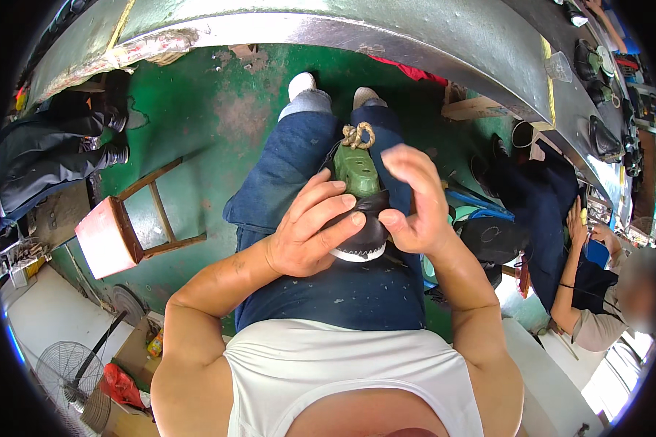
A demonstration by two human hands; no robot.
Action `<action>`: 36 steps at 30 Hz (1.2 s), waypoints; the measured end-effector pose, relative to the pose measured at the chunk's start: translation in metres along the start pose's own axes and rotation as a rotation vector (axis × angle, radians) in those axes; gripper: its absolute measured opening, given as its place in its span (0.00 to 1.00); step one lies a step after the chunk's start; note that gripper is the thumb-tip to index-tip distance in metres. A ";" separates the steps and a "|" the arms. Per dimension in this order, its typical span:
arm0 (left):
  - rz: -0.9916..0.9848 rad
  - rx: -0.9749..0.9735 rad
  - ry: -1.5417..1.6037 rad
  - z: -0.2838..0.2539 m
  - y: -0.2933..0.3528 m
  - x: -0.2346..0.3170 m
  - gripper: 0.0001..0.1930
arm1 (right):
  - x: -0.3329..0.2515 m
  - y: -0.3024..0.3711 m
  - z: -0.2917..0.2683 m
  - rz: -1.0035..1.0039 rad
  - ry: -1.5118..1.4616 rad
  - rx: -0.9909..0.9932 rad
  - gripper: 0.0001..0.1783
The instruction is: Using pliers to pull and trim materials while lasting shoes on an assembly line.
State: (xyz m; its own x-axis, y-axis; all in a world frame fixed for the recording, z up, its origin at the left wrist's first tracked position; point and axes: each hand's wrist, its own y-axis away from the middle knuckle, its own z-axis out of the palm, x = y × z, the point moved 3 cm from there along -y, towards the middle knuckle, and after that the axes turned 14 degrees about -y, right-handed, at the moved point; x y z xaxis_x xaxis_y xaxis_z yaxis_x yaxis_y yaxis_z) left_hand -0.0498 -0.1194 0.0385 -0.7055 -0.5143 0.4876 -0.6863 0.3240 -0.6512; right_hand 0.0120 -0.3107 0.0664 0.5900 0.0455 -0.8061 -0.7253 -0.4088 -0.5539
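A black shoe upper (364, 237) with a white zigzag-edged band at its toe end lies over my lap, toe toward me. It is fitted on a green shoe last (357, 173), and a knotted rope loop (358, 135) sticks out at the far end. My left hand (310, 227) holds the shoe from the left, its fingers laid across the black upper. On the other side my right hand (421, 204) has its fingers raised and apart, slightly blurred. Its thumb lies by the shoe's right side; whether it touches cannot be made out.
A metal-edged workbench (328, 33) curves across the far side, with black shoes (603, 137) along its right part. At left are a wooden stool (113, 234) and a fan (69, 368). Another person (598, 291) sits at right; someone's dark-trousered legs (58, 156) show at left.
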 end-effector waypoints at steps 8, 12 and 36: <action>-0.019 0.011 -0.026 0.006 -0.002 0.000 0.33 | 0.026 0.000 0.014 0.045 -0.271 -0.186 0.24; -0.006 -0.011 -0.025 0.007 -0.001 -0.002 0.37 | 0.025 -0.002 0.015 0.055 -0.242 -0.161 0.21; -0.347 -0.348 0.058 0.030 0.005 -0.073 0.58 | -0.012 -0.079 0.014 0.534 0.492 -0.551 0.51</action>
State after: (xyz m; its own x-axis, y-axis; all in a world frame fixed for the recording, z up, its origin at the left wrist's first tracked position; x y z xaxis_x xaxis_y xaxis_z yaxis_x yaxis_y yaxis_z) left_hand 0.0039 -0.1035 -0.0177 -0.4264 -0.5970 0.6796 -0.8941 0.3920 -0.2167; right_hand 0.0572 -0.2667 0.1170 0.4006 -0.6171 -0.6772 -0.7478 -0.6473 0.1475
